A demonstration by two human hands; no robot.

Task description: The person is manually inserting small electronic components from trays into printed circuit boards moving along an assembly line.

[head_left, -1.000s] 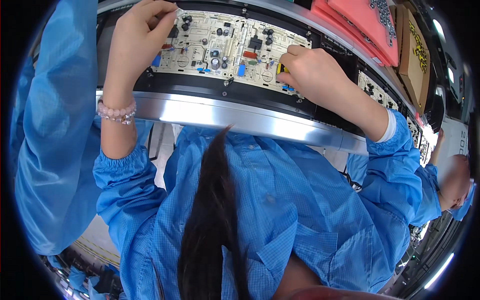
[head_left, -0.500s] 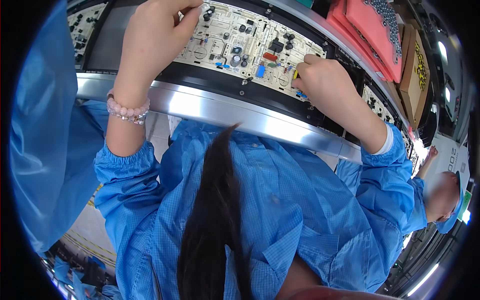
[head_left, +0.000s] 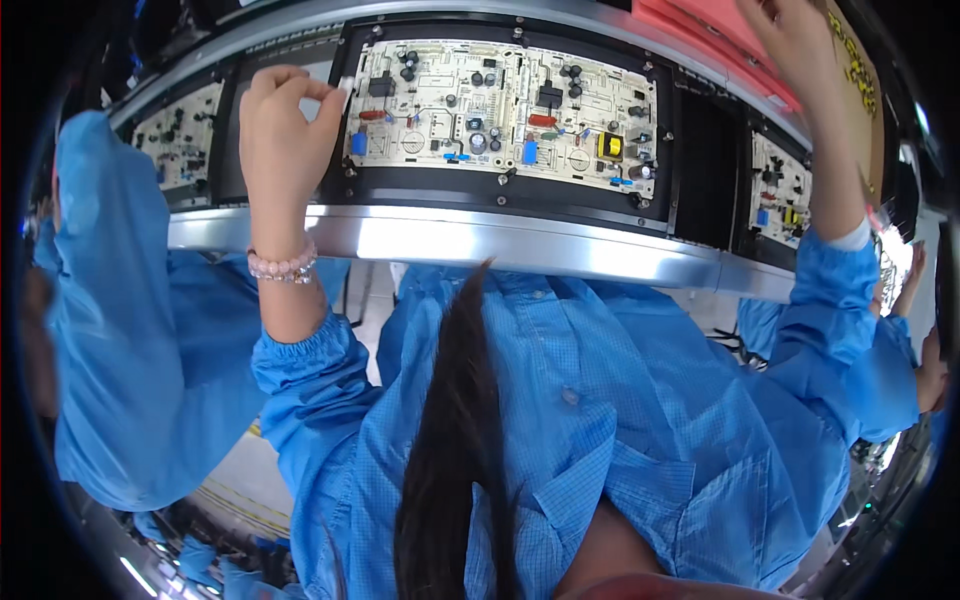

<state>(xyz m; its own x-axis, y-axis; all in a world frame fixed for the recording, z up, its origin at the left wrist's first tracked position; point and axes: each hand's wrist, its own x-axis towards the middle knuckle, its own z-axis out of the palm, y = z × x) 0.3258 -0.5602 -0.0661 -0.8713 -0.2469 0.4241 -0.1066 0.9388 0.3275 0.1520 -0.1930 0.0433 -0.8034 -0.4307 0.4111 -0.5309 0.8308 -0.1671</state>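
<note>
My left hand is closed in a pinch over the left end of the black frame, a small white piece between thumb and fingertip. Just right of it, two cream circuit boards lie side by side in a black carrier frame. They carry black capacitors, red and blue parts. On the right-hand board sits a yellow-and-black transformer. My right hand is raised at the upper right, over the pink foam sheets and near a cardboard box; the top edge cuts off its fingertips.
A shiny metal rail runs along the near side of the line. More boards lie in frames at left and right. Pink foam sheets and a cardboard box with yellow parts stand upper right. Blue-clothed people are on both sides.
My right hand has left the right-hand board, where the yellow transformer now shows uncovered, and moved up and right. My left hand has moved off the left-hand board to its left edge.
</note>
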